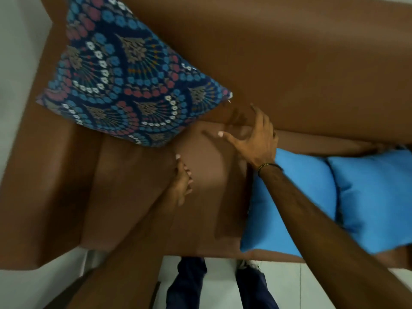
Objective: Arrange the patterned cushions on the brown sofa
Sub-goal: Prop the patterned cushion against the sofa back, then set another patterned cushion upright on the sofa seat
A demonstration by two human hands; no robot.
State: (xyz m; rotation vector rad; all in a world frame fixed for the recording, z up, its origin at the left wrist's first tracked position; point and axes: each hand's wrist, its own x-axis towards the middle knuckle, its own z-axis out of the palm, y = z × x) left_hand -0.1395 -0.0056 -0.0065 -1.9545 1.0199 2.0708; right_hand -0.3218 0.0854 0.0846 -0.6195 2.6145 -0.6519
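Note:
A patterned cushion [124, 85], dark blue with blue, pink and white floral arcs, leans tilted in the left corner of the brown sofa [289, 63], against backrest and armrest. My left hand [181, 184] hovers just below its lower edge, fingers loosely curled, holding nothing. My right hand [254, 137] is spread open to the right of the cushion's corner, a little apart from it, over the seat's back seam. A dark bracelet circles the right wrist.
Two plain blue cushions [289, 197] [374, 192] lie side by side on the seat at the right. The sofa's left armrest [40, 186] borders a pale wall. My legs and shoes stand on the white floor [218, 286] at the seat's front edge.

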